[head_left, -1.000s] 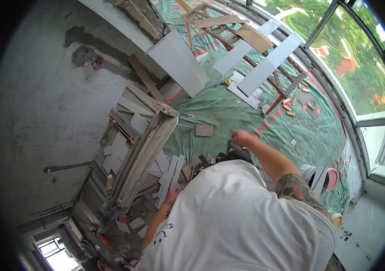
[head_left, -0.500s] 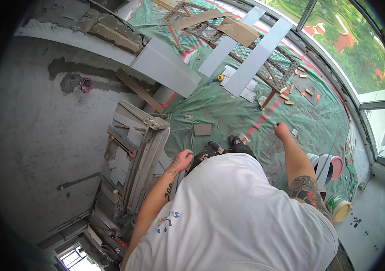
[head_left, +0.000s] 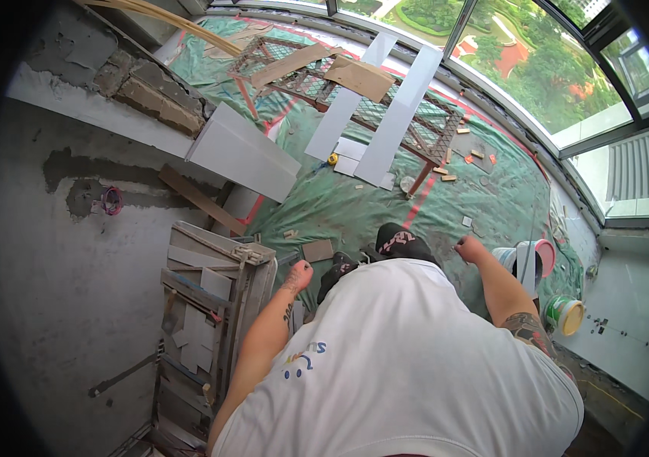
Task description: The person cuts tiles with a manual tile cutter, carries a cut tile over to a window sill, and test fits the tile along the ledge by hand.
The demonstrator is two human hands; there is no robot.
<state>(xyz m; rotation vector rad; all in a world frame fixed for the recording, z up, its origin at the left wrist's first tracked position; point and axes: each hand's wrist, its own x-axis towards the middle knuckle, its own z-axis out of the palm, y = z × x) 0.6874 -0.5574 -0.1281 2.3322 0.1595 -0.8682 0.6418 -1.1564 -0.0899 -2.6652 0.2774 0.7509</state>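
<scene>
My left hand (head_left: 299,275) hangs beside my left hip with its fingers curled, and nothing shows in it. A folded grey metal scaffold or ladder frame (head_left: 242,305) leans close by, apart from that hand. On the other side my right hand (head_left: 471,250) is held forward of my hip in a loose fist over the green floor sheet (head_left: 408,217). Nothing shows in its grip either, and it touches nothing. Between the hands, one dark-clothed knee (head_left: 403,242) is raised in front of my white shirt.
Ahead stands a rusty mesh-topped trestle (head_left: 279,65) bearing pale boards (head_left: 397,114) and brown cardboard (head_left: 359,78). Small wood blocks (head_left: 449,178) lie around its leg. A grey panel (head_left: 244,152) juts from the left wall. Paint buckets (head_left: 564,314) stand at right, below windows.
My knee has come up and forward. The trestle and wall panel have shifted leftward in view as my head turned right. Both hands stay curled.
</scene>
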